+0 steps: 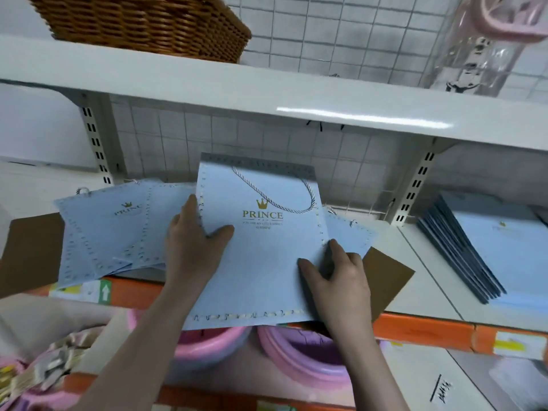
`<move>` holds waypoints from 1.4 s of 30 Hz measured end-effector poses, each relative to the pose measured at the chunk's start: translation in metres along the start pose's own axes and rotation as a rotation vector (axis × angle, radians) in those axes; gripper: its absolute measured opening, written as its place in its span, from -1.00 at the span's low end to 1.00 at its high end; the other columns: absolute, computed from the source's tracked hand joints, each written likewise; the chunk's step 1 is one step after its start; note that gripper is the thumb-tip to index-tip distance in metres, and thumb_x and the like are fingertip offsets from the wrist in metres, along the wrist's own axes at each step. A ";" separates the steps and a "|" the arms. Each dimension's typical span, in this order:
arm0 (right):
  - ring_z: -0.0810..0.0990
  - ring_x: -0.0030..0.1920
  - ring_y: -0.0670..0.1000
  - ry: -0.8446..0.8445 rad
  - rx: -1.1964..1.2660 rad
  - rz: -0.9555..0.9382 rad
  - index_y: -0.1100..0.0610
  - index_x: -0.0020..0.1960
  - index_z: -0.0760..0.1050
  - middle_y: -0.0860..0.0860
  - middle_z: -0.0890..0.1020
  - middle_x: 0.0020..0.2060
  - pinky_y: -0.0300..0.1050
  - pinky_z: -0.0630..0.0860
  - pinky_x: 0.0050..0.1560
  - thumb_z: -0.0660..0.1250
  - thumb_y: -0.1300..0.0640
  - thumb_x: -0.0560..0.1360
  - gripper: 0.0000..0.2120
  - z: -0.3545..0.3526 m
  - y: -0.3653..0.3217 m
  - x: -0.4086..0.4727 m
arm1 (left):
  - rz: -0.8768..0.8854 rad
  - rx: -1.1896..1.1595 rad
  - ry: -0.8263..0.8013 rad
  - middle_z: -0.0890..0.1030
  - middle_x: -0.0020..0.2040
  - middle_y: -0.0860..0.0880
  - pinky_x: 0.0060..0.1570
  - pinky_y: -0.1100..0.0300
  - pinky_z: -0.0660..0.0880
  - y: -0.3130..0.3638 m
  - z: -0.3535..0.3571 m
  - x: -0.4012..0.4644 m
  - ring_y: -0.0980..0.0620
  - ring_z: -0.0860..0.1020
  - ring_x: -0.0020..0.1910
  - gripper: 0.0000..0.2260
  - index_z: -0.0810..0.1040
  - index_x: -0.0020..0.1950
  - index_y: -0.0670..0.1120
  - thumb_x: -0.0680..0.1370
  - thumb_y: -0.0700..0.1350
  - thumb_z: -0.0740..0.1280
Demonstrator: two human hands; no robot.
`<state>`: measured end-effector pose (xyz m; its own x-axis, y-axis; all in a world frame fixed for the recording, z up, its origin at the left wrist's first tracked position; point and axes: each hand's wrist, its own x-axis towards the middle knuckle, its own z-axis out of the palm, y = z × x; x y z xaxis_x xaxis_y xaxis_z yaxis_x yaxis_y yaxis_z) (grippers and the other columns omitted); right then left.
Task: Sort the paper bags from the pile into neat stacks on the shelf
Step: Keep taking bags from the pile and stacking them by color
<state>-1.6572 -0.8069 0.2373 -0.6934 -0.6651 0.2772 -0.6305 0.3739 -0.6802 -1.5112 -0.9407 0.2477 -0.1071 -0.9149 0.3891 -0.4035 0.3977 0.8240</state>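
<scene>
Two bare hands hold one pale blue paper bag [261, 262] marked PRINCE under a gold crown, flat and tipped up at its far edge, above the orange front edge of the white shelf [421, 280]. The left hand [192, 241] reaches in from the lower left with its forearm slanting up; its thumb lies across the bag's face and its fingers run up along the bag's left stitched edge, so it grips that side. The right hand [338, 271] comes up from below, thumb pressed on the bag's face near the right edge, fingers curled round that edge, pinching it. The bag's twisted cord handle [284, 200] loops over its upper face.

Left of the held bag, a loose pile of matching bags [112, 232] fans out over a brown cardboard sheet [32, 250] on the shelf. Well to the right of the held bag, a neat stack of bags [480, 247] lies on the same shelf. Below the held bag sit pink basins [299, 351]. Above it, on the upper shelf board, stands a wicker basket [142, 22].
</scene>
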 end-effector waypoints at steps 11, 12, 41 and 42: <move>0.43 0.04 0.13 0.197 -0.124 0.059 0.15 0.23 0.40 0.06 0.41 -0.08 -0.07 0.33 -0.04 0.26 -0.05 0.49 -0.60 -0.044 0.042 -0.047 | -0.004 0.104 -0.183 0.29 0.36 -0.23 0.21 0.04 0.25 0.047 0.027 -0.072 -0.21 0.30 0.33 -0.26 0.05 0.53 -0.13 0.48 -0.01 0.38; 0.42 0.05 0.13 0.208 -0.136 0.065 0.15 0.25 0.40 0.07 0.42 -0.05 -0.06 0.34 -0.01 0.26 -0.05 0.49 -0.59 -0.051 0.049 -0.047 | 0.006 0.116 -0.194 0.29 0.36 -0.23 0.20 0.03 0.26 0.054 0.034 -0.076 -0.21 0.30 0.33 -0.26 0.05 0.53 -0.14 0.49 -0.01 0.37; 0.40 0.06 0.15 0.444 -0.168 0.173 0.19 0.25 0.44 0.12 0.46 -0.01 -0.06 0.30 0.01 0.30 -0.02 0.48 -0.57 -0.312 0.357 0.059 | 0.282 0.148 -0.281 0.42 0.26 -0.27 0.18 0.01 0.24 0.289 0.366 -0.206 -0.24 0.34 0.24 -0.34 0.27 0.41 -0.30 0.42 -0.07 0.43; 0.40 0.06 0.14 0.454 -0.181 0.179 0.19 0.26 0.44 0.12 0.46 0.00 -0.06 0.30 0.00 0.30 -0.03 0.48 -0.56 -0.316 0.362 0.065 | 0.289 0.136 -0.289 0.40 0.30 -0.26 0.20 0.03 0.23 0.295 0.374 -0.205 -0.22 0.32 0.27 -0.32 0.23 0.44 -0.29 0.44 -0.07 0.42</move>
<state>-2.0406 -0.5104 0.2233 -0.8518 -0.2482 0.4613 -0.5109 0.5886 -0.6265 -1.9485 -0.6619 0.2569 -0.4760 -0.7565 0.4484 -0.4333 0.6455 0.6289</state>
